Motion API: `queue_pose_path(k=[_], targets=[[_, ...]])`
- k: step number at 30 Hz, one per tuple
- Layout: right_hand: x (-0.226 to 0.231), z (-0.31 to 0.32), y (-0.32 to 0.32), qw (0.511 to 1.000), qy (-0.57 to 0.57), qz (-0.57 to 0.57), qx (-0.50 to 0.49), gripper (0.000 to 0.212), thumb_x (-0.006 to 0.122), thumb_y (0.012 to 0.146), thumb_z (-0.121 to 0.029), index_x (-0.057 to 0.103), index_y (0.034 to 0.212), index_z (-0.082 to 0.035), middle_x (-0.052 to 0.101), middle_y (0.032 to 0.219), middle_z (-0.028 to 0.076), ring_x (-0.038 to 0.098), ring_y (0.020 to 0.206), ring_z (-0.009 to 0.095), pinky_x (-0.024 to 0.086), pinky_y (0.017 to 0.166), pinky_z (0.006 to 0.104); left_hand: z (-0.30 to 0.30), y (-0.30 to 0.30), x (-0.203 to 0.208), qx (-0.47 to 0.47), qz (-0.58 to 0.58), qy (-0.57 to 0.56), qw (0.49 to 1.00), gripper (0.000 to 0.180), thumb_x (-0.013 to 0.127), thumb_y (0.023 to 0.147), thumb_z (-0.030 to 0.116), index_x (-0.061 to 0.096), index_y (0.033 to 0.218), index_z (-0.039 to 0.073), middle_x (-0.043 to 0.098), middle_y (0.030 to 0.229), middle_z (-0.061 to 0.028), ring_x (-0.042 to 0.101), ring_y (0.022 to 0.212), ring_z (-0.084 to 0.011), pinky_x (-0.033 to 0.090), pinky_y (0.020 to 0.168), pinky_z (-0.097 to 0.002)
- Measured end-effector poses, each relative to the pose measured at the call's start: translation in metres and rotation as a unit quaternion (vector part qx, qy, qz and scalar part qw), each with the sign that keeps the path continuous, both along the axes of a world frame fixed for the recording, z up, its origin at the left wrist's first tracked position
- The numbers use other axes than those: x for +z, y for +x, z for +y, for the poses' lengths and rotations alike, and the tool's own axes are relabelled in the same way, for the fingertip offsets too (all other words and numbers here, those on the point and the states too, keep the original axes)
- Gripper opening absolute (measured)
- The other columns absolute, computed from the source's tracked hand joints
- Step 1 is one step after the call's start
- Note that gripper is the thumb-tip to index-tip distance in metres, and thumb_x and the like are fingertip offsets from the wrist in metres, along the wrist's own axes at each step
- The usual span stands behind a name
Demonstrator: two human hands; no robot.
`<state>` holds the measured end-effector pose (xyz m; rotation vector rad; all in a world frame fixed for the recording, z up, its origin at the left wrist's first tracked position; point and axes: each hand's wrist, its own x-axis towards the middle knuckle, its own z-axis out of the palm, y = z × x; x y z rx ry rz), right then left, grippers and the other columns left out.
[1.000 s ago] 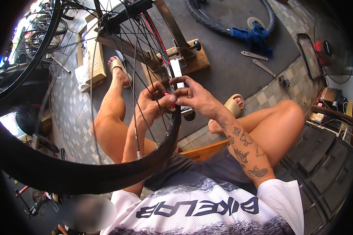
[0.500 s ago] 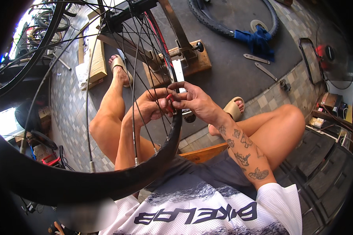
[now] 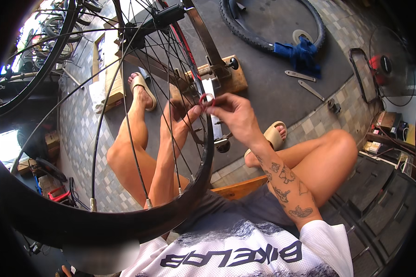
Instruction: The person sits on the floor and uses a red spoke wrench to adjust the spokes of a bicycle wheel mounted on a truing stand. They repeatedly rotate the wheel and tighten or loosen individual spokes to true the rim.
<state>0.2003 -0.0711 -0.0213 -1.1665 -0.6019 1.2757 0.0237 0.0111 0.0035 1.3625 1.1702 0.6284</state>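
A black spoked bicycle wheel [image 3: 125, 227] fills the left side, mounted upright in a metal truing stand [image 3: 202, 34] on a wooden block [image 3: 239, 83]. At the part of the rim within the stand, a small red ring-shaped spoke wrench [image 3: 207, 98] sits between my fingertips. My left hand [image 3: 178, 117] reaches in behind the spokes, thumb and fingers closed at the wrench's left side. From the other side, my right hand [image 3: 238, 115] pinches it between thumb and forefinger. The spoke nipple under the wrench is too small to make out.
A tyre [image 3: 245, 37] lies on the dark mat with a blue cloth [image 3: 302, 54] over its edge. Two flat metal tools [image 3: 300, 75] rest nearby. A cardboard box [image 3: 111, 69] is at left, a fan [image 3: 388, 64] at right. My legs flank the stand.
The wheel has turned slightly, its spokes shifting. My fingers have opened up around the red wrench, which now shows as a ring a little higher. My left hand has drawn back somewhat.
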Motion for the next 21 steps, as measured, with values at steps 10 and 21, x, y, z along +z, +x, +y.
queue_pose_path(k=[10,21], targets=[[0.015,-0.016,0.021,0.992,-0.03,-0.093,-0.078,0.022,0.078,0.099,-0.008,0.073,0.116,0.005,0.08,0.106,0.01,0.074,0.099,0.012,0.057,0.093,0.0257,0.037,0.009,-0.027,-0.126,-0.096,-0.056,0.986,0.06,0.081,0.097,0.023,0.058,0.15,0.006,0.065,0.147,-0.0064,0.059,0.137,-0.0199,0.049,0.11,-0.0368],[0.036,-0.047,-0.01,0.995,-0.034,0.027,0.09,0.022,0.079,0.098,-0.014,0.077,0.113,0.002,0.081,0.104,0.007,0.073,0.098,0.01,0.056,0.091,0.0271,0.045,0.012,-0.034,-0.123,-0.11,-0.062,0.984,0.054,0.078,0.1,0.021,0.059,0.148,0.007,0.067,0.144,-0.0048,0.063,0.13,-0.0178,0.054,0.104,-0.0347]])
